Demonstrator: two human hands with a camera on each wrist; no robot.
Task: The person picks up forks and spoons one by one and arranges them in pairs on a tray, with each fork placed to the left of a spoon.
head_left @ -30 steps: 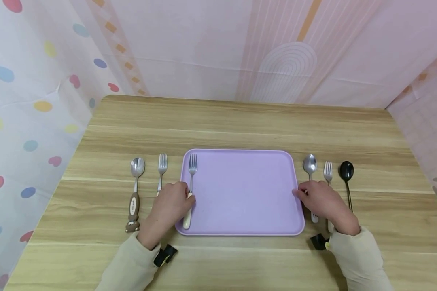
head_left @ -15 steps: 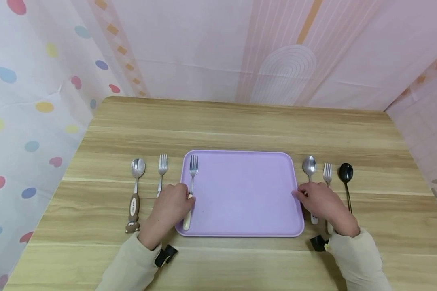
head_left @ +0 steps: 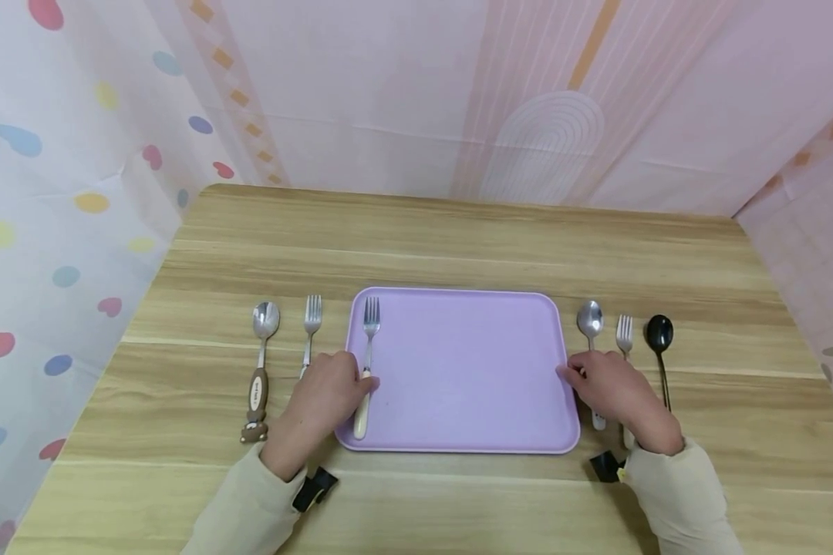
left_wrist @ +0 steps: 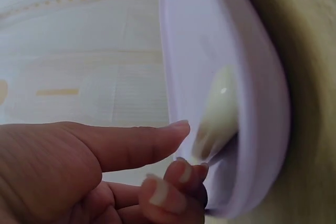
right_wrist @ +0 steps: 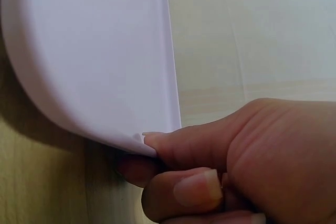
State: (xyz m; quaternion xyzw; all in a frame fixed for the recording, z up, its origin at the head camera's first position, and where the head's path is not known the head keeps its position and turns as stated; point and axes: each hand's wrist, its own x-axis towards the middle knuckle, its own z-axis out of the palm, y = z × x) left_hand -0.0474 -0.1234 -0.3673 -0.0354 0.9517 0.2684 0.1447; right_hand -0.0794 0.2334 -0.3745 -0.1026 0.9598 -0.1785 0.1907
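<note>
1. Centrally, the purple tray (head_left: pixel 468 385) spans the space between both hands. Whether it is lifted slightly cannot be told.
2. Left hand (head_left: pixel 322 397): grasping the tray's left edge, thumb above a fork (head_left: pixel 362 416) lying inside the rim. Thumb pressure on the fork cannot be determined.
3. Right hand (head_left: pixel 607 383): pinching the tray's right edge, thumb on top, finger beneath.
4. Work surface: a table (head_left: pixel 458 250) with pale and darker wood-grain bands, extending beyond, between and outside both hands.
5. Left of the left hand: a spare fork (head_left: pixel 312 316), then a brown-handled spoon (head_left: pixel 257 389).
6. Around and right of the right hand: a metal spoon (head_left: pixel 590 317), a small fork (head_left: pixel 625 333) and a black spoon (head_left: pixel 660 333).
7. Room: beyond the hands, a pinkish cloth (head_left: pixel 389 92) with stripes and arches; left of the left hand, a white cloth (head_left: pixel 48 177) with coloured dots and hearts.
</note>
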